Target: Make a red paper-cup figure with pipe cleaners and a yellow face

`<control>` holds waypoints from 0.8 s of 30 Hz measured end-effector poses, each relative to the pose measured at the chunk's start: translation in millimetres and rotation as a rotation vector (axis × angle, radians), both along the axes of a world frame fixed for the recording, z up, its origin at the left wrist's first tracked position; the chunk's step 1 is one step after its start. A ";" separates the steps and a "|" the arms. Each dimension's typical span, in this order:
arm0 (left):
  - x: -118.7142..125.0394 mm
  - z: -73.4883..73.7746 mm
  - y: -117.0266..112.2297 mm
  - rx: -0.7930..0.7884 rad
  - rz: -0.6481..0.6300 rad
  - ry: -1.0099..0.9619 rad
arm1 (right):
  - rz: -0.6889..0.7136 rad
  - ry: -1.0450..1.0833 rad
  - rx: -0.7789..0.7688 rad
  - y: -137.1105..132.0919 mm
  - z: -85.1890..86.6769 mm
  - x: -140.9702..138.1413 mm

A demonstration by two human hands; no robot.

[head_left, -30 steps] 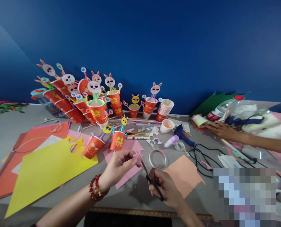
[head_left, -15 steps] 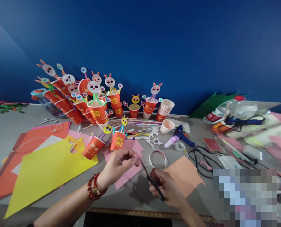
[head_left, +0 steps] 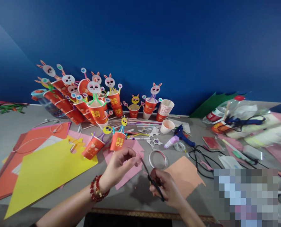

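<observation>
My right hand is closed round the black handles of a pair of scissors, whose blades point up and left toward my other hand. With thumb and fingers pinched, my left hand holds a small piece of pink paper close to the blade tips. Most of that piece is hidden by my fingers. Beneath the left hand lies a larger pink sheet on the grey table. An orange sheet with a cut edge lies beyond my right hand.
Red paper cups with rabbit figures crowd the back left. A yellow sheet covers the left side. Behind my hands are a tape roll, a white cup and a blue glue gun. A black cable lies at right.
The scissors' blade tips have shifted slightly at the pink piece. My left wrist has moved a little to the right; the things on the table stay put.
</observation>
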State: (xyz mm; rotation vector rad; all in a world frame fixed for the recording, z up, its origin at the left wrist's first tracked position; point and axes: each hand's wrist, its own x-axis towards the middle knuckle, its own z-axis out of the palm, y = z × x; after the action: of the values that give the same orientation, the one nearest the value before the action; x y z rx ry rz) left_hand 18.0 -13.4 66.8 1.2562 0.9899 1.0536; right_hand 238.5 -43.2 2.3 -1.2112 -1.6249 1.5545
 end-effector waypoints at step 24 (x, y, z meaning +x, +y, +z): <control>6.3 0.1 -4.6 0.113 0.006 0.162 | 0.023 0.074 -0.012 -0.1 13.8 -7.4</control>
State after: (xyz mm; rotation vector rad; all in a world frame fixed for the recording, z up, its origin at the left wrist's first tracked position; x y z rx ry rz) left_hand 24.3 -18.0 66.9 1.4500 1.0696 1.0364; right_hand 231.2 -43.3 16.1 -1.1317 -1.5900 1.6067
